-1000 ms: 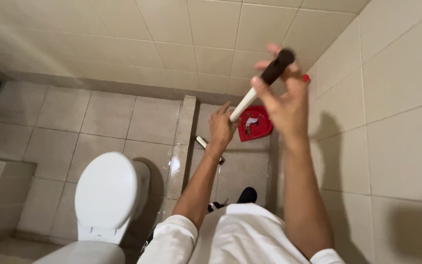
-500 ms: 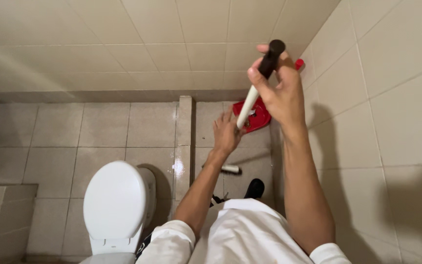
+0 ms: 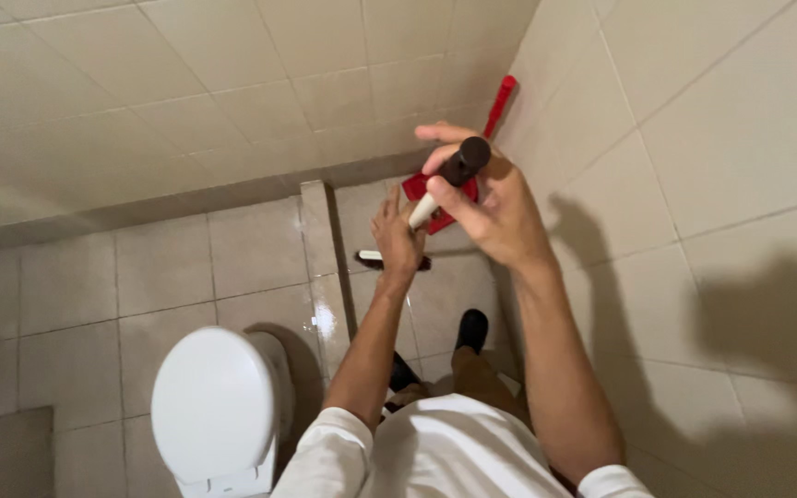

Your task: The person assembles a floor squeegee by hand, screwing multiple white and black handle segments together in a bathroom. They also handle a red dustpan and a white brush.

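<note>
The tiled wall [image 3: 721, 138] was seen at right & rear, and the tiled floor [image 3: 140, 267] below, w/ a raised tile kerb [image 3: 325, 267] dividing it. A white toilet [image 3: 217, 406], lid closed, was located at lower left, well apart from both hands.

A red dustpan [image 3: 443, 198] was positioned on the floor in the corner, its red handle [image 3: 502, 100] leaned up against the wall. It was partly hidden behind the hands.

A long-handled brush [image 3: 422, 212] was held approx. upright, tilted slightly: white shaft, dark grip at top. The bristle head [image 3: 394, 262] was seen resting on the floor just beside the dustpan, right of the kerb.

The right hand [image 3: 486, 207] was closed around the dark grip [image 3: 463, 164] at the top end, fingers wrapped. The left hand [image 3: 397, 235] was placed lower on the shaft; its fingers appeared curled at the shaft, but full closure could not be confirmed. A black shoe [image 3: 472, 329] was seen on the floor below.
</note>
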